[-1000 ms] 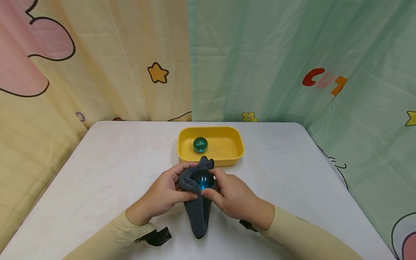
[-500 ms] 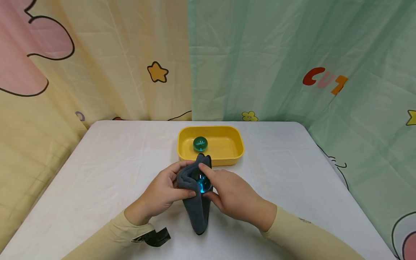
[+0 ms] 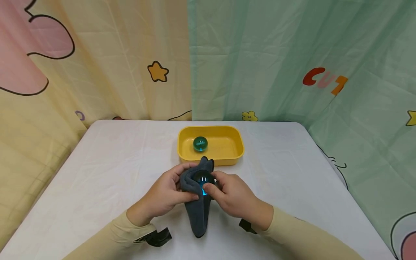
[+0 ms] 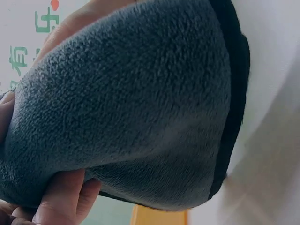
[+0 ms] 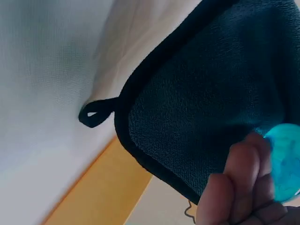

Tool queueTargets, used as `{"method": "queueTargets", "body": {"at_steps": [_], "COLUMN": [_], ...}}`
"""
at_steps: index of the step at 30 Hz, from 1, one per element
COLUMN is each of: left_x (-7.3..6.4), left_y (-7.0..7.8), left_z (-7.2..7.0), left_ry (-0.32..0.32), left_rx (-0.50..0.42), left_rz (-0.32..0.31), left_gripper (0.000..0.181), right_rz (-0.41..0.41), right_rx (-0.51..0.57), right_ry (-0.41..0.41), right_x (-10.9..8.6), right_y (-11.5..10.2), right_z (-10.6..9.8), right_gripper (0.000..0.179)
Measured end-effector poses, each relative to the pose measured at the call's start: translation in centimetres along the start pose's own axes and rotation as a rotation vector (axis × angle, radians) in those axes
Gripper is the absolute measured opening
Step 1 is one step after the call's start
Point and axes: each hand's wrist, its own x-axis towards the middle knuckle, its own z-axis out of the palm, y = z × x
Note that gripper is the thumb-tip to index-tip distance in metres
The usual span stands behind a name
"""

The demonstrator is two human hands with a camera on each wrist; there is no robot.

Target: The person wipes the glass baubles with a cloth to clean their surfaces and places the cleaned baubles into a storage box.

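Observation:
A blue glass ball [image 3: 203, 176] lies against a folded dark grey cloth [image 3: 196, 216] at the front middle of the table. My left hand [image 3: 165, 191] grips the cloth from the left, thumb in front and fingers behind. From the right, my right hand [image 3: 235, 196] pinches the ball between thumb and fingers. In the left wrist view the fuzzy cloth [image 4: 140, 93] with black edging hides much of that hand. The right wrist view shows the ball [image 5: 286, 161] beside curled fingers [image 5: 243, 166], with the cloth's [image 5: 187, 108] hanging loop to the left.
Just beyond the hands stands a yellow tray [image 3: 224, 161] with a green glass ball [image 3: 200, 143] inside. The table [image 3: 113, 162] has a white cover. Printed curtains [image 3: 253, 54] close off the back and sides. Black straps [image 3: 156, 238] hang at the wrists.
My right fingers shift on the ball: they reach higher over it half a second ago, then draw back to its right side, thumb in front. The left hand keeps hold of the cloth.

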Motion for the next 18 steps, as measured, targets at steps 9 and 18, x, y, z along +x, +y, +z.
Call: {"method": "queueTargets", "body": {"at_steps": [9,18], "left_x": [0.0,-0.1], "left_y": [0.1,0.2], "left_z": [-0.4,-0.6], "left_ry": [-0.013,-0.033], "left_rx": [-0.095,-0.053], "left_rz": [0.007,0.018], "left_gripper": [0.076,0.076], "right_rz": [-0.327,-0.28], "right_rx": [-0.422,-0.34], "right_ry": [0.02,0.027], "right_x": [0.0,0.2], "right_y": [0.4,0.5], "right_z": [-0.5,-0.6], "right_gripper": [0.08,0.067]}}
